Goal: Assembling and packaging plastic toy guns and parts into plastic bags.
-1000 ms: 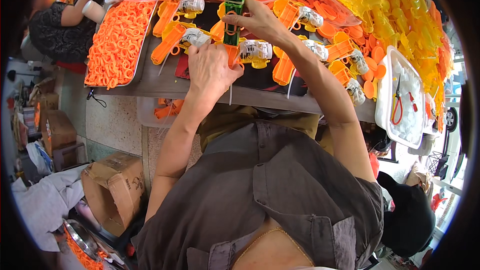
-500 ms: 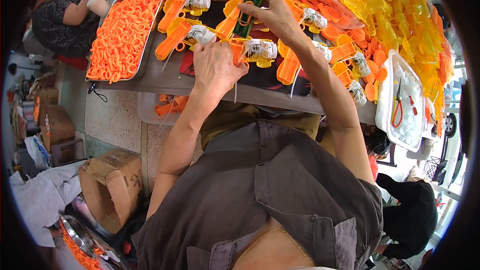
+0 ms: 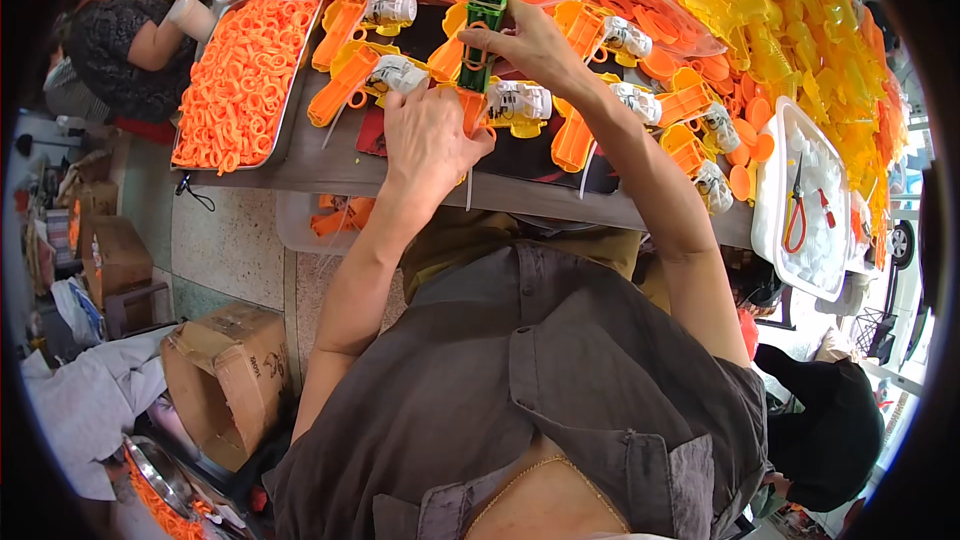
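My left hand [image 3: 432, 135] is closed around an orange and yellow toy-gun half [image 3: 474, 110], which has a white cylindrical unit [image 3: 518, 100] with thin wires at its right end. My right hand [image 3: 535, 45] grips a long, narrow green tool [image 3: 485, 35] and holds it upright. Its lower end meets the orange piece beside my left fingers; whether it presses in there I cannot tell. Similar toy-gun halves with white units lie round about, such as one on the left [image 3: 350, 82] and one on the right [image 3: 690, 100].
A tray of small orange rings [image 3: 240, 80] stands at the left. Yellow plastic parts [image 3: 770, 20] are heaped at the right, above a white bin [image 3: 775, 210] holding red-handled scissors [image 3: 795, 225]. Another person [image 3: 125, 50] sits at the far left. A cardboard box [image 3: 225, 370] is on the floor.
My right hand has brought the green tool down and slightly left, onto the orange piece. My left hand has stayed nearly in place.
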Available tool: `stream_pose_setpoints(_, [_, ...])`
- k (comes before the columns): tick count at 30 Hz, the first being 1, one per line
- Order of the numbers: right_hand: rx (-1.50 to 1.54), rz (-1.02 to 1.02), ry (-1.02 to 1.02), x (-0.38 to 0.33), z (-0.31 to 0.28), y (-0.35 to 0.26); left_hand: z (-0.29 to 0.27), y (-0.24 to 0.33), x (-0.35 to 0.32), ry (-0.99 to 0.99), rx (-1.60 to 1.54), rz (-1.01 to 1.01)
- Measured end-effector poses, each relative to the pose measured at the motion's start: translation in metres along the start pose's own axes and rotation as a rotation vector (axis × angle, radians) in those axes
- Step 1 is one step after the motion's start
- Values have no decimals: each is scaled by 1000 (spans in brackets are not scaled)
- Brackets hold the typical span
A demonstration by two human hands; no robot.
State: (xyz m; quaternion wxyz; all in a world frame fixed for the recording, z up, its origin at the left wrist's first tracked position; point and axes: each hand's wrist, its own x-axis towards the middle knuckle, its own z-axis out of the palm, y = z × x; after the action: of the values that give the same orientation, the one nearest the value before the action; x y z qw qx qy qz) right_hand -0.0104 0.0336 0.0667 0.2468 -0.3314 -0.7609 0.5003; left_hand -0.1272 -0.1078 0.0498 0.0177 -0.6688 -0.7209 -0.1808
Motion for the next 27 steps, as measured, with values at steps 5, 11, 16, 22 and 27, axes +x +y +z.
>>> stream_pose_setpoints(5, [183,-20,-36,-8,-11,-15,11,10,-26,150,37,12])
stream_pose_setpoints(11, [230,-34,34,1,-8,-28,-9,-91,-22,446,123,-147])
stream_pose_setpoints(16, [447,-133,74,45,40,-21,0,-130,-19,197,45,-82])
stream_pose_setpoints(22, [323,-140,6,76,77,-22,-19,-105,-18,82,25,-263])
stream_pose_setpoints(27, [-1,-143,6,76,91,-31,-15,-115,-20,125,79,-175])
